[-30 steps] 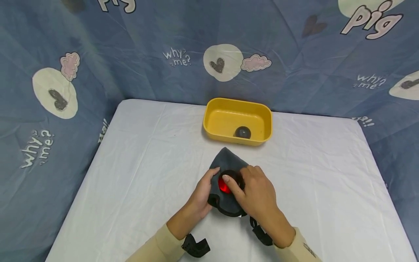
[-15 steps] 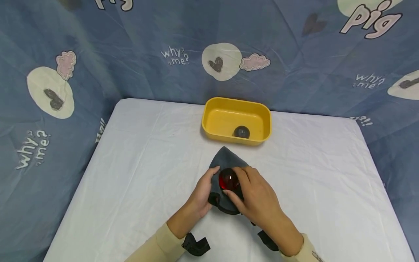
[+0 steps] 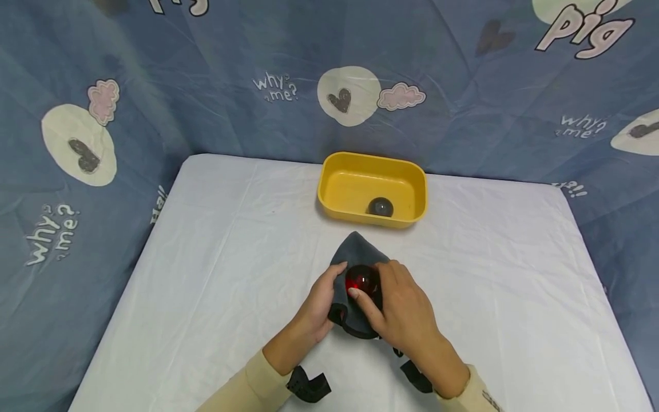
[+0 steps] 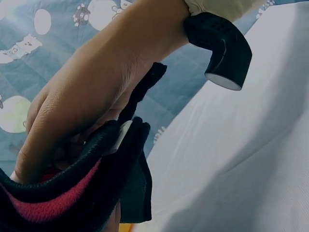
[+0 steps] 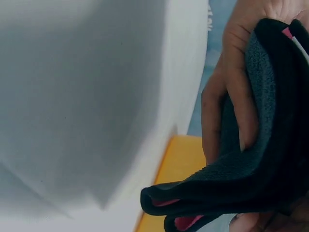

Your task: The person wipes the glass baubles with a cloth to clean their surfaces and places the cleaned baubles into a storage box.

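A dark blue-grey cloth [image 3: 355,250] with black edging is spread beneath a glossy red ball [image 3: 357,278]. My left hand [image 3: 315,306] grips the cloth at its left side, thumb on top. With thumb and fingers, my right hand [image 3: 409,306] holds the ball from the right against the cloth. In the left wrist view, the folded cloth [image 4: 130,179] shows a pink-red inner face, and my left hand [image 4: 82,101] is around it. The right wrist view shows fingers [image 5: 239,96] against the cloth [image 5: 270,140]; the ball is hidden there.
Beyond the hands stands a yellow tray [image 3: 329,215], with a dark grey ball [image 3: 381,207] inside. A white cloth [image 3: 247,240] covers the table. Blue printed fabric [image 3: 237,126] hangs behind it. A black wrist mount [image 3: 309,385] is by the left wrist.
My right thumb slid down toward the ball's lower edge, then back up onto it. The right hand shifted slightly along the ball. The left hand kept its hold on the cloth.
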### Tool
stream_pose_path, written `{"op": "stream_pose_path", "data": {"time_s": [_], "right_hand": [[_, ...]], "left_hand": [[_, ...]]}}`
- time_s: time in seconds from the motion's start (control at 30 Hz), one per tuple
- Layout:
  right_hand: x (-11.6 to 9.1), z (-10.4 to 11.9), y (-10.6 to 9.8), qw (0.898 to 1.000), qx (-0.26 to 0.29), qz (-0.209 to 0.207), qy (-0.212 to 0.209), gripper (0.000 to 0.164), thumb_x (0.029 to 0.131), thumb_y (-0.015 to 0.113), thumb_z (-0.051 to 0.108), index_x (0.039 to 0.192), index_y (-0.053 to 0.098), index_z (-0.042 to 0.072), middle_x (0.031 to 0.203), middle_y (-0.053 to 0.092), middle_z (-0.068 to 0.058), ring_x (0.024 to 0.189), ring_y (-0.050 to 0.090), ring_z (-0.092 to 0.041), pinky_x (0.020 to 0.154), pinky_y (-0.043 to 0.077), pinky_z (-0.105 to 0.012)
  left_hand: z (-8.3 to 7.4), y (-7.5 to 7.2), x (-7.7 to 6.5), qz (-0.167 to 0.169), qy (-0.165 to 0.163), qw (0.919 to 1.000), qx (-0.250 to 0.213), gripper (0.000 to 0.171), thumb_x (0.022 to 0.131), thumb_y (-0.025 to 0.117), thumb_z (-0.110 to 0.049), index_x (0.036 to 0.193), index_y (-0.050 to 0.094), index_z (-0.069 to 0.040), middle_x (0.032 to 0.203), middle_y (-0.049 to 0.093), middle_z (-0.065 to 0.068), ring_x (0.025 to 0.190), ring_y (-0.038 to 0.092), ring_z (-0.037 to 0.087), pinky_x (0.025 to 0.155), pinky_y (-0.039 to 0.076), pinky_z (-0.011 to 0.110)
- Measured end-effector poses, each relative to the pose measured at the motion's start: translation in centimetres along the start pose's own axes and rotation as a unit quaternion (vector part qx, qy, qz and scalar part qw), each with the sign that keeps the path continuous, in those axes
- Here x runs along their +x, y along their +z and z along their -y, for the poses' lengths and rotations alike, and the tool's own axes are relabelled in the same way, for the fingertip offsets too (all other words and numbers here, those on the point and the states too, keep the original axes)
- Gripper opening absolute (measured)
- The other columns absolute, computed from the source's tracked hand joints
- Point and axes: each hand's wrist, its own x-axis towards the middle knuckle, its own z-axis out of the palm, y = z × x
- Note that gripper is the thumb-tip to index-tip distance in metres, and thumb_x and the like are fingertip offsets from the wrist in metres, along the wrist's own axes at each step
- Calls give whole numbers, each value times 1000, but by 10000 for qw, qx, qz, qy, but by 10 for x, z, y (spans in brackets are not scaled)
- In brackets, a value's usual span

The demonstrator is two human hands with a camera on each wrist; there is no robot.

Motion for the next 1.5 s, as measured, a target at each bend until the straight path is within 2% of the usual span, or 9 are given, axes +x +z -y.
{"op": "stream_pose_path", "data": {"time_s": [0.33,0.53,0.67,0.83,0.9,0.97,1.13,1.27,1.5], "right_hand": [[4,-1,0,9967,-56,479,654,42,101,65,48,91,56,9,74,44,2,67,44,-15,56,41,-29],[8,-2,2,9925,-60,701,999,48,102,62,55,79,53,14,64,40,4,61,43,-14,52,38,-29],[6,-4,-2,9911,0,816,1055,52,99,63,62,84,55,13,68,44,3,62,45,-14,53,41,-30],[1,-6,-12,9959,73,753,486,66,93,72,61,126,63,5,103,62,-5,81,60,-17,72,58,-36],[0,-6,-16,9973,30,737,55,74,91,77,57,142,58,7,120,61,-9,91,64,-20,80,60,-40],[-1,-7,-18,9967,-21,743,-334,77,90,81,51,149,54,10,129,59,-12,98,65,-24,83,60,-42],[-3,-7,-21,9946,-109,690,-768,73,88,86,39,149,56,12,130,58,-11,101,66,-23,84,60,-41],[-1,-7,-20,9948,-75,616,-804,67,87,88,38,142,61,9,123,60,-10,94,66,-20,78,60,-37],[0,-4,-17,9959,-69,441,-783,63,87,87,41,132,64,4,115,60,-9,88,65,-18,74,60,-35]], "left_hand": [[2,3,1,71,28,9999,87,58,110,34,-39,153,37,0,137,54,11,118,61,13,102,52,28],[1,2,0,85,-49,9999,42,59,111,33,-39,156,35,-1,139,54,12,119,61,15,103,51,29],[1,1,-1,19,-43,10000,45,61,111,35,-39,158,31,-1,145,51,14,122,60,16,104,51,30],[0,0,-1,40,48,10000,-23,61,110,37,-39,157,31,-1,150,46,16,128,55,17,106,49,29],[-1,0,-1,83,92,9999,-14,60,110,36,-39,156,33,-1,151,46,15,131,54,18,108,48,30],[-1,-1,-1,100,111,9999,7,58,111,35,-39,155,36,-1,151,47,14,133,53,18,109,47,30],[-2,-1,-1,158,55,9998,88,58,111,33,-39,152,40,0,146,52,13,125,58,16,104,51,30],[0,-1,-2,163,-14,9997,164,60,110,33,-41,152,39,2,144,52,15,119,60,16,99,53,28],[1,0,-2,108,-4,9998,193,60,110,35,-39,154,35,2,150,46,17,124,56,18,102,50,28]]}}
